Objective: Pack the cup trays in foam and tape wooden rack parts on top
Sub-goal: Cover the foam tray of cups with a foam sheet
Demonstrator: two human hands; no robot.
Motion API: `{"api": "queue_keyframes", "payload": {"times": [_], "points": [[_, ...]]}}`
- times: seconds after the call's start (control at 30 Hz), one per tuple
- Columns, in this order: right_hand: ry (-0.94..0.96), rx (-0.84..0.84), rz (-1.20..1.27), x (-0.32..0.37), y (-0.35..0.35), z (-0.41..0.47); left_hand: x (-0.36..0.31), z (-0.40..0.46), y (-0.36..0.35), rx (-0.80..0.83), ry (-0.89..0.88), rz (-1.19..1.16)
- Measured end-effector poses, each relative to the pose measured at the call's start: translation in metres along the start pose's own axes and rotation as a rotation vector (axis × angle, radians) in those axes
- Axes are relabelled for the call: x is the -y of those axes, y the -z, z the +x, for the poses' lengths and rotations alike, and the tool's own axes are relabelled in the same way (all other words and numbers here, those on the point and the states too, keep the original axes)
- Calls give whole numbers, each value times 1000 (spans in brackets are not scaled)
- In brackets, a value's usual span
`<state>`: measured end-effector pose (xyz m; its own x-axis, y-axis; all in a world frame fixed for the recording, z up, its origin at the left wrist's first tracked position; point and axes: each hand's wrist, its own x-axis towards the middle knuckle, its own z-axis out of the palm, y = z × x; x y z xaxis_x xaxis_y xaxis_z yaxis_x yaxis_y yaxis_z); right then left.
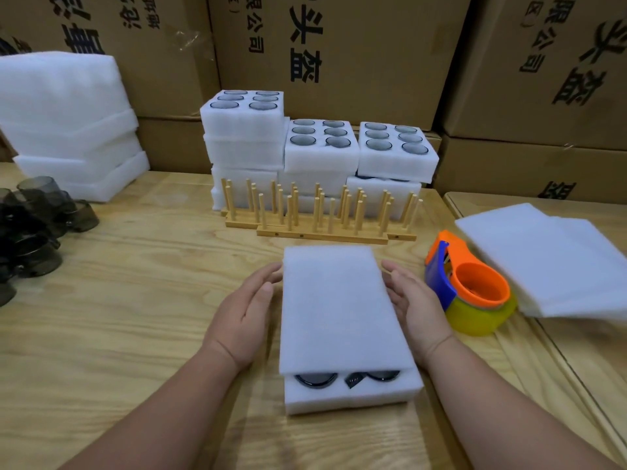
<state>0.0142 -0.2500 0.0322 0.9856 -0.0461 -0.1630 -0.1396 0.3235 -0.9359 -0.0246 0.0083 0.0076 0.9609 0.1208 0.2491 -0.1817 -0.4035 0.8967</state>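
On the pale plywood table (135, 300) a thick white foam tray (353, 393) lies in front of the person, its round pockets holding dark glossy cups (315, 379) that show only at the near edge. A flat, soft-textured rectangular foam sheet (336, 307) covers the rest of the tray, set slightly askew. The left hand (246, 312) stands on edge just beside the sheet's left side, fingers straight and relaxed, gripping nothing; the right hand (412, 301) mirrors it at the right side, fingers extended along the foam edge. Behind the tray lie wooden rack parts (320, 212), slim base strips bristling with upright round dowels. Beyond them, stacked foam trays (319, 154) show six round cup rims each. To the right sits an orange, blue and yellow plastic tape dispenser (470, 290), near a pile of loose foam sheets (546, 262). At far left are smoky translucent cups (37, 225) and a tall stack of foam (68, 123), with brown printed cardboard boxes (373, 45) behind.
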Motion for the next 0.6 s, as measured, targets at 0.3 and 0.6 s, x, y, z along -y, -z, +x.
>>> {"api": "queue_keyframes", "payload": {"times": [0.3, 0.6], "points": [[67, -4, -74, -2, 0, -1, -1, -1, 3, 117, -18, 37], [129, -20, -28, -9, 1, 2, 3, 0, 2, 143, -66, -11]]}}
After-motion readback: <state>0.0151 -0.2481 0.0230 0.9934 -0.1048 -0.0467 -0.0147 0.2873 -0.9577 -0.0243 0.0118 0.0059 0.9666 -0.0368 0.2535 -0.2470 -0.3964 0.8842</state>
